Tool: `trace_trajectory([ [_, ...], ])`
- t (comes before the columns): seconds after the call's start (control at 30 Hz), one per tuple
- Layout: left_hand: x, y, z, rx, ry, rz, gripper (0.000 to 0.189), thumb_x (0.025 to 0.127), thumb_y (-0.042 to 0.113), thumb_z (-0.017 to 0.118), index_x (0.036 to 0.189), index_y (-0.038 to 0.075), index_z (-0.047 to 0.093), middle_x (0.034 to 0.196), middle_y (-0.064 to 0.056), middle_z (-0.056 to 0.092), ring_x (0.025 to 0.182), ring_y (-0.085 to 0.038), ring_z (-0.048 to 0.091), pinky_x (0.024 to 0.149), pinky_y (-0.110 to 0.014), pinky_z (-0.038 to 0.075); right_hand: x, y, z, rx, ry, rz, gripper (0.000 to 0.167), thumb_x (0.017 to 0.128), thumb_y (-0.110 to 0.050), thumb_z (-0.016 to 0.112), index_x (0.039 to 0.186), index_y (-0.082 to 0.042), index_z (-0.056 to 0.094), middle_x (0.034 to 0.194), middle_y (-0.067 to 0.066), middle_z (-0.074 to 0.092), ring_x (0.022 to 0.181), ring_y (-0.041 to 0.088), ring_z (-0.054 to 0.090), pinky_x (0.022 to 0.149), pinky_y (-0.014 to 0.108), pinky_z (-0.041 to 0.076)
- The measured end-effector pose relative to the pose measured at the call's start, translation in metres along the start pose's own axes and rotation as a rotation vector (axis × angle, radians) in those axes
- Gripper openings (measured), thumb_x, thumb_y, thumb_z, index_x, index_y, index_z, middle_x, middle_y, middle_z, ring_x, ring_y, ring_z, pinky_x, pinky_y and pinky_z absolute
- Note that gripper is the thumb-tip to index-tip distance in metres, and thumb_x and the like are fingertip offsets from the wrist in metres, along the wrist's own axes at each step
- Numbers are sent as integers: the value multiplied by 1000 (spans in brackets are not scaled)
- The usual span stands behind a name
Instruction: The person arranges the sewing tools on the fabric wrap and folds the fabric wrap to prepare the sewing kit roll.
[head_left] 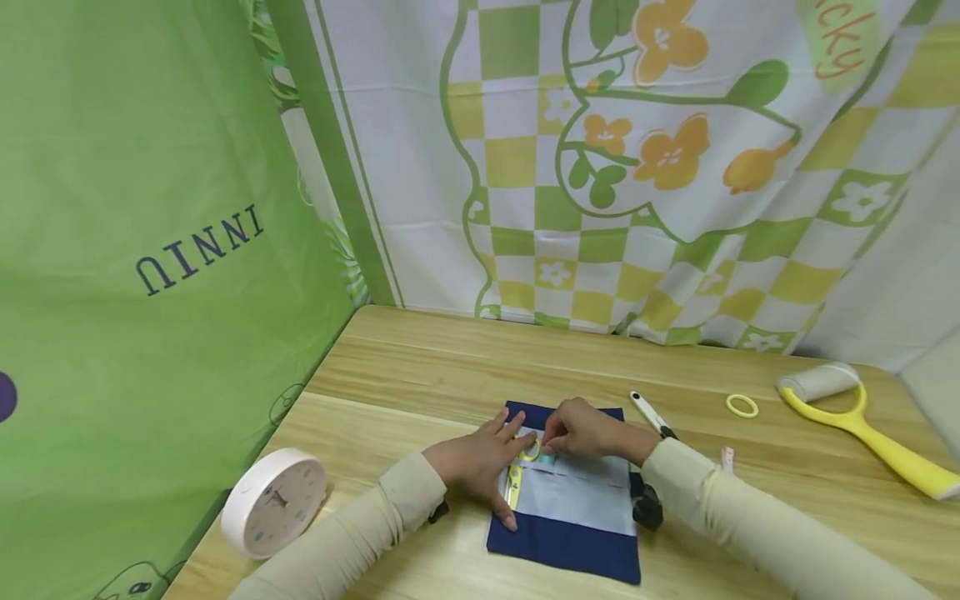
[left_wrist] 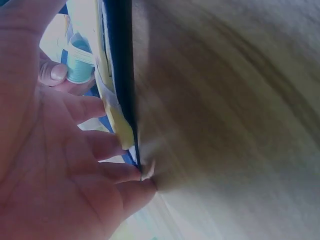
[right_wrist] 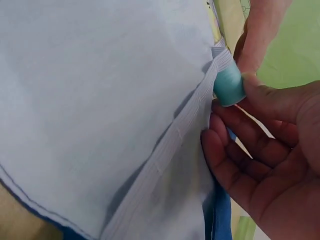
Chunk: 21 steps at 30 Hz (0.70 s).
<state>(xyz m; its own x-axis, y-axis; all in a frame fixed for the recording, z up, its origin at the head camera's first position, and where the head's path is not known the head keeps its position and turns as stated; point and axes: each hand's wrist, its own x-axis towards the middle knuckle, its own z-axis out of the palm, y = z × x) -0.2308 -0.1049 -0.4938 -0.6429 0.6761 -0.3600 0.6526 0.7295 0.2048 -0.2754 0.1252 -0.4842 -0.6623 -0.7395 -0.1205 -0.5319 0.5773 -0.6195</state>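
A navy-edged fabric organizer (head_left: 566, 546) with a pale inner panel and a white elastic band (right_wrist: 172, 135) lies between the hands. My right hand (head_left: 588, 429) pinches a teal thread spool (right_wrist: 230, 85) between thumb and fingers; the spool's upper end is under the elastic. My left hand (head_left: 476, 460) rests along the organizer's left edge, fingers spread and fairly straight. Beside its fingers, a yellow ring (head_left: 530, 451) and a slim patterned yellow piece (head_left: 514, 486) sit on the organizer; I cannot tell their kind.
Right of the organizer lie a white-and-black slim tool (head_left: 651, 412), a yellow ring (head_left: 742, 406), a small pink item (head_left: 727, 459) and a yellow-handled lint roller (head_left: 862, 417). A black object (head_left: 646, 502) is by the organizer's right edge. A pink clock (head_left: 275, 502) stands at left.
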Motion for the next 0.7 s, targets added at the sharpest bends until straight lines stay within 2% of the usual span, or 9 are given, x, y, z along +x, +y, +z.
trace_trajectory([
  [0.17, 1, 0, 0, -3, -3, -4, 131, 65, 77, 76, 163, 20, 11, 170, -13, -3, 158, -37, -2, 127, -47, 19, 0, -3, 0, -11, 6, 38, 19, 91, -13, 73, 72, -12, 73, 65, -4, 66, 56, 1, 50, 53, 18, 42],
  [0.37, 2, -1, 2, 22, 15, 2, 131, 65, 79, 74, 162, 15, 14, 170, -16, 1, 157, -39, 1, 127, -48, 18, 5, -8, 0, -62, 15, -42, 19, 90, -12, 73, 71, -9, 73, 62, -4, 66, 54, -2, 48, 54, 17, 41],
  [0.5, 0, -1, 1, 2, 12, 4, 131, 65, 76, 76, 162, 15, 14, 170, -15, 1, 157, -39, 1, 128, -48, 18, 7, -11, 1, -82, 3, -82, 17, 91, -11, 72, 74, -8, 74, 64, -3, 67, 55, -3, 47, 54, 16, 42],
  [0.7, 1, 1, -1, -27, 9, 1, 131, 64, 74, 78, 163, 17, 14, 170, -14, 1, 158, -38, 0, 127, -48, 19, 6, -6, 2, -38, 5, -105, 11, 90, -9, 72, 81, -8, 78, 71, -2, 72, 59, -4, 52, 57, 16, 45],
])
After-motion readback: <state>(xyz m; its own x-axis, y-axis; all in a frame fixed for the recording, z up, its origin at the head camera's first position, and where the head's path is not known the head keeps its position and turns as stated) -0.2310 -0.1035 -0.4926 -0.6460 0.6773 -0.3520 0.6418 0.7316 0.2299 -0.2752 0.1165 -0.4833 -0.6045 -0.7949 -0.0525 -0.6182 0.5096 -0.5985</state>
